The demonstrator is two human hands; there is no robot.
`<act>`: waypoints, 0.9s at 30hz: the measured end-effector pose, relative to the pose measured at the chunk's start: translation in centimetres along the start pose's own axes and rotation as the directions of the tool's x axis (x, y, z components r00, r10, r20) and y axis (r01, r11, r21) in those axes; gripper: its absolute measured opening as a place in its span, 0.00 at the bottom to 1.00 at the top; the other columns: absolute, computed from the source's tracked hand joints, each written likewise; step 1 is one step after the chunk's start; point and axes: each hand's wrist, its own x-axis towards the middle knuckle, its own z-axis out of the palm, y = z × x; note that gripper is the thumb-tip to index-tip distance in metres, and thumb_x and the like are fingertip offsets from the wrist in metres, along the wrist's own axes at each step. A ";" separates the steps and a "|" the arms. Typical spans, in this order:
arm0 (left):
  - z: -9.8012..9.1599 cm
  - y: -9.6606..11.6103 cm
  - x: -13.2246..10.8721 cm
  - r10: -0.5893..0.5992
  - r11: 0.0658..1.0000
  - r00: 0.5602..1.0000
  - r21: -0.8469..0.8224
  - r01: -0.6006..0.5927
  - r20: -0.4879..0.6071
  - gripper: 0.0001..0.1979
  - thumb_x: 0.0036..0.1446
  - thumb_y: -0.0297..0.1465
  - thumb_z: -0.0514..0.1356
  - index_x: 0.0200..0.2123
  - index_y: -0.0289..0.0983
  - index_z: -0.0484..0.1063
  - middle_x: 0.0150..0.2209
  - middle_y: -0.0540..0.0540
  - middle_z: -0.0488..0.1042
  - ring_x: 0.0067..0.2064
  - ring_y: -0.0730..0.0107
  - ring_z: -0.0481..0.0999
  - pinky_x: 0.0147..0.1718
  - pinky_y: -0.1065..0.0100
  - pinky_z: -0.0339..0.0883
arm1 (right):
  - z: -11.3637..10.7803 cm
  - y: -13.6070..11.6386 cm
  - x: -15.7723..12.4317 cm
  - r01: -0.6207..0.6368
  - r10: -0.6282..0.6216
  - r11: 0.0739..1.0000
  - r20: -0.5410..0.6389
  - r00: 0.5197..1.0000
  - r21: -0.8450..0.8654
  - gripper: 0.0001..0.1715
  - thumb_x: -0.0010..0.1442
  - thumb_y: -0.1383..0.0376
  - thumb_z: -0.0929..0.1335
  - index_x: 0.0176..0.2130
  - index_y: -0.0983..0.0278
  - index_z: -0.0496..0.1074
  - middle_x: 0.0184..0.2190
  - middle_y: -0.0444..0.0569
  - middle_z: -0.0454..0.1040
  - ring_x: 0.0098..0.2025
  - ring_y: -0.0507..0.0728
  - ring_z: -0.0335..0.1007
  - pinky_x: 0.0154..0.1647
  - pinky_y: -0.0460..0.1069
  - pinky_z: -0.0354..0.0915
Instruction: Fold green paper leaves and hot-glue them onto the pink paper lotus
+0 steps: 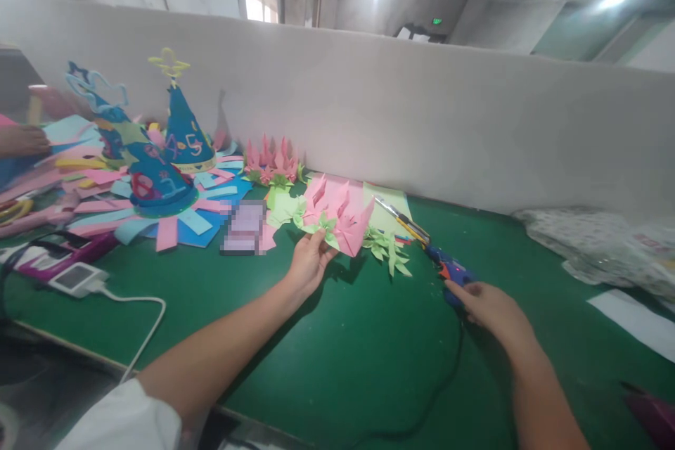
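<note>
My left hand (311, 264) pinches the lower edge of a folded pink paper flower (345, 221) with green paper leaves, held just above the green table. My right hand (488, 306) is closed around a blue glue gun (448, 271) with an orange trigger. Its cord trails down across the tabletop, and its nozzle end points up and left. Between the two hands lie loose green paper leaves (390, 249). Behind the flower are sheets of pink and pale yellow paper (393, 204). A second pink paper flower piece (271, 158) stands against the partition.
Blue cone party hats (184, 130) and paper strips crowd the left side. A pixelated rectangle (243, 226) lies nearby. A white charger (79, 278) with a cable sits at front left. Plastic bags (601, 242) rest at right. Another person's hand (24, 140) is at far left.
</note>
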 end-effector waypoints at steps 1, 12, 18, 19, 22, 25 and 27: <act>0.0 0.0 0.0 0.000 1.000 1.000 0.003 0.000 0.003 0.08 0.46 0.30 0.63 0.27 0.33 0.66 0.27 0.48 0.74 0.29 0.73 0.74 0.34 0.68 0.70 | 0.1 -0.2 0.0 -0.018 0.018 1.000 0.017 1.000 -0.006 0.28 0.49 0.42 0.61 0.20 0.62 0.67 0.12 0.48 0.70 0.18 0.58 0.69 0.21 0.48 0.57; -0.6 -0.1 0.5 -0.009 1.000 1.000 -0.005 0.009 0.005 0.09 0.47 0.30 0.63 0.30 0.33 0.68 0.27 0.48 0.74 0.28 0.74 0.73 0.33 0.70 0.69 | -0.9 -0.4 -0.2 -0.065 0.098 0.990 -0.280 0.955 0.124 0.19 0.49 0.48 0.63 0.26 0.61 0.66 0.21 0.50 0.73 0.25 0.60 0.69 0.26 0.50 0.58; -0.5 -0.1 0.5 -0.023 0.997 0.999 -0.070 0.025 0.027 0.06 0.50 0.28 0.61 0.32 0.33 0.68 0.31 0.46 0.75 0.32 0.73 0.74 0.35 0.68 0.70 | 0.0 -3.2 -2.0 0.225 0.095 0.707 -0.405 0.909 0.671 0.20 0.44 0.49 0.68 0.30 0.60 0.63 0.22 0.46 0.72 0.25 0.57 0.68 0.26 0.49 0.62; -0.4 -0.1 0.5 -0.021 0.996 0.999 -0.086 0.024 0.034 0.06 0.51 0.28 0.60 0.33 0.33 0.68 0.33 0.46 0.76 0.33 0.72 0.75 0.37 0.67 0.70 | 0.4 -4.0 -2.3 0.266 0.034 0.548 -0.339 0.940 0.793 0.22 0.43 0.49 0.69 0.32 0.60 0.62 0.22 0.44 0.72 0.23 0.55 0.68 0.25 0.49 0.62; -0.4 0.0 0.5 -0.028 0.992 0.998 -0.119 0.034 0.059 0.07 0.54 0.30 0.58 0.37 0.36 0.68 0.36 0.47 0.76 0.35 0.71 0.75 0.39 0.64 0.70 | 2.0 -6.5 -3.3 0.214 -0.133 0.267 -0.185 0.974 0.939 0.23 0.42 0.52 0.72 0.32 0.60 0.62 0.20 0.41 0.71 0.21 0.51 0.65 0.23 0.46 0.61; -0.5 0.4 0.6 -0.044 0.991 0.997 -0.119 0.052 0.069 0.08 0.56 0.32 0.57 0.40 0.37 0.68 0.38 0.47 0.76 0.35 0.71 0.75 0.38 0.65 0.70 | 3.4 -8.6 -4.3 0.132 -0.270 0.171 -0.082 0.959 0.976 0.21 0.44 0.55 0.73 0.34 0.62 0.64 0.21 0.40 0.69 0.21 0.49 0.62 0.23 0.44 0.58; -0.5 0.6 0.7 -0.042 0.991 0.996 -0.127 0.052 0.083 0.10 0.56 0.35 0.56 0.41 0.38 0.67 0.41 0.46 0.75 0.38 0.70 0.76 0.40 0.65 0.70 | 4.1 -9.4 -4.8 0.083 -0.350 0.112 -0.039 0.936 0.990 0.19 0.46 0.55 0.73 0.32 0.63 0.65 0.20 0.40 0.66 0.22 0.48 0.60 0.23 0.44 0.57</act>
